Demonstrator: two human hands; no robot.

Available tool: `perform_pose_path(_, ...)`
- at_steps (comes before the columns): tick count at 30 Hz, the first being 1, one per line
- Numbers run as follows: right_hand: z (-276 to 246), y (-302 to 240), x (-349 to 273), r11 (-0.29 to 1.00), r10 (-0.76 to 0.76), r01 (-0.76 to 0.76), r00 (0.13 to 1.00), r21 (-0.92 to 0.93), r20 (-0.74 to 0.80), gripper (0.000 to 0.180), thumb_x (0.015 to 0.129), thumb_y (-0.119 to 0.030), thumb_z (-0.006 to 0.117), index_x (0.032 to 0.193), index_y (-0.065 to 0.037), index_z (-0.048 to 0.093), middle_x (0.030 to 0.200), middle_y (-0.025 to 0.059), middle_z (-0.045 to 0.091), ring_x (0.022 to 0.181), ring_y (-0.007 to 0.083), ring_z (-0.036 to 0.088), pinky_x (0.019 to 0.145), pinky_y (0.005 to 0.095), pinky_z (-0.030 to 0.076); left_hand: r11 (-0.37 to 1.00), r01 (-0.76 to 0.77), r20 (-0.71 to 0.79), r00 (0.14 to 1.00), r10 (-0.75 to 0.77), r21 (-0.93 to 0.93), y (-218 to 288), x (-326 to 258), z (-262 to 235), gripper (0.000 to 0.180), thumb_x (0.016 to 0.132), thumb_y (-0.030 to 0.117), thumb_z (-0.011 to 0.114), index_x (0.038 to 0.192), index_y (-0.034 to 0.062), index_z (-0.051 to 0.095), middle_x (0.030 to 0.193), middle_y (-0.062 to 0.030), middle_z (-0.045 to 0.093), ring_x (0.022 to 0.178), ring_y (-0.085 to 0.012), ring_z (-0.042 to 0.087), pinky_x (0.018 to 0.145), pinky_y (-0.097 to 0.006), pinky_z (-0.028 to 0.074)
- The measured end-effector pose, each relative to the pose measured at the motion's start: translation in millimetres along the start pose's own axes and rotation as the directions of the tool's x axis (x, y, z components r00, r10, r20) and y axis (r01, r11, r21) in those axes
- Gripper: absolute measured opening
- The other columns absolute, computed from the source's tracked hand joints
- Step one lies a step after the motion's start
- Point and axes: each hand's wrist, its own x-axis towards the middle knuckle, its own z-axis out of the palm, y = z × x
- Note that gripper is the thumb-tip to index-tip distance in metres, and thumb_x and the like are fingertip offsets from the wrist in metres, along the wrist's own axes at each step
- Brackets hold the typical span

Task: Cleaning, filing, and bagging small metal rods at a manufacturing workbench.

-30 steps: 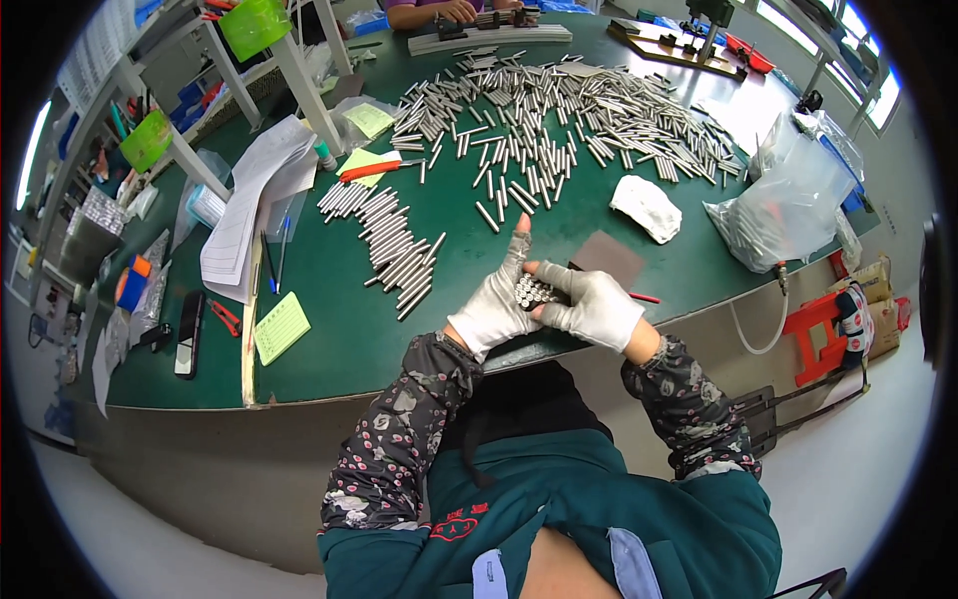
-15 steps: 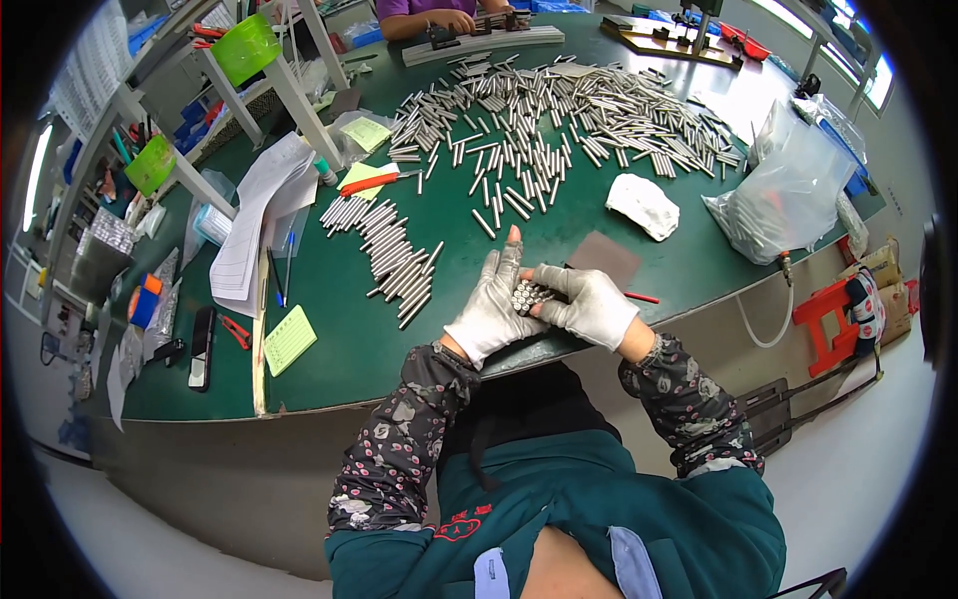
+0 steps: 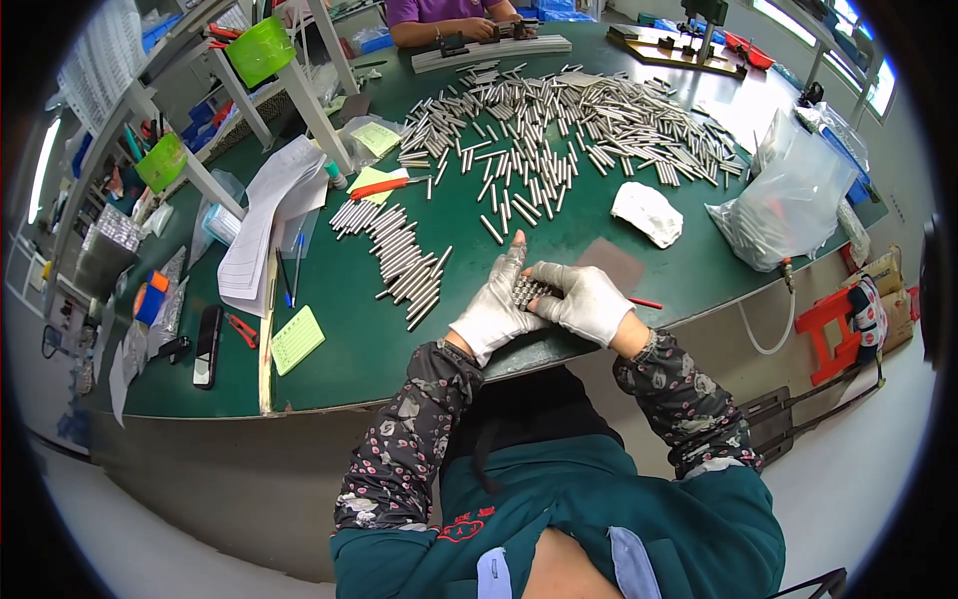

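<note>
"What was nearest?"
"The left hand (image 3: 491, 312) and right hand (image 3: 591, 302) closed around one bundle of metal pins (image 3: 524, 292) by the green table's (image 3: 369, 364) near edge; its pins were too small to count."
"And beyond?"
"One brown square (image 3: 615, 266), one white cloth (image 3: 647, 214), then one pin heap (image 3: 634, 125)."

Hands (image 3: 496, 309) (image 3: 592, 304) slightly closer together around the rod bundle (image 3: 525, 291), purple shirt (image 3: 427, 14) more visible than 1 second ago
</note>
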Motion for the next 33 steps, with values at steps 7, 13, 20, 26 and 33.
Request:
perform_pose_path(7,0,-7,-2,0.997,0.001,-0.002,1.000,-0.073,-0.005,0.040,0.072,-0.019,0.065,0.108,-0.005,0.057,0.085,0.0170,0.063,0.078,0.0271,0.063,0.072,0.0309,0.049,0.980,-0.008,-0.024,1.000,0.004,-0.201,-3,1,6,0.109,0.055,0.005,0.077,0.141,0.0213,0.012,0.107,-0.0069,0.041,0.088,-0.0162,0.048,0.081,-0.027,0.043)
perform_pose_path(13,-2,-3,-9,0.999,-0.003,0.001,0.998,-0.039,-0.062,0.044,0.071,-0.017,0.065,0.112,-0.005,0.054,0.074,0.0134,0.061,0.067,0.0248,0.060,0.066,0.0306,0.048,0.971,-0.180,-0.032,0.984,0.177,-0.156,7,-1,8,0.106,0.062,-0.004,0.074,0.141,0.0207,0.008,0.089,0.0017,0.049,0.078,-0.0072,0.049,0.073,-0.021,0.044)
perform_pose_path(20,-36,-5,-20,0.831,-0.043,-0.150,0.943,-0.535,-0.330,0.053,0.066,-0.033,0.067,0.110,-0.005,0.054,0.107,0.0108,0.055,0.104,0.0277,0.048,0.088,0.0404,0.034,0.969,0.016,0.015,1.000,-0.013,-0.248,35,-8,6,0.109,0.063,-0.011,0.062,0.140,0.0223,-0.007,0.074,0.0025,0.050,0.066,-0.0048,0.047,0.067,-0.018,0.042)
perform_pose_path(26,-28,29,-26,0.744,0.036,-0.185,0.970,-0.642,-0.239,0.065,0.066,-0.036,0.065,0.122,-0.010,0.047,0.121,0.0206,0.045,0.109,0.0321,0.044,0.094,0.0439,0.028,0.964,0.078,0.029,0.997,-0.073,-0.253,44,-7,8,0.111,0.063,-0.011,0.062,0.139,0.0219,-0.013,0.074,0.0024,0.050,0.065,-0.0044,0.046,0.066,-0.018,0.041)
perform_pose_path(33,-32,-27,-30,0.823,-0.325,0.233,0.941,-0.517,-0.092,0.049,0.065,-0.028,0.068,0.111,-0.016,0.058,0.121,0.0207,0.044,0.107,0.0338,0.046,0.090,0.0410,0.036,0.971,-0.226,0.017,0.974,0.226,0.080,30,-4,9,0.108,0.065,-0.013,0.059,0.139,0.0227,-0.012,0.109,-0.0075,0.053,0.092,-0.0154,0.055,0.085,-0.029,0.044)
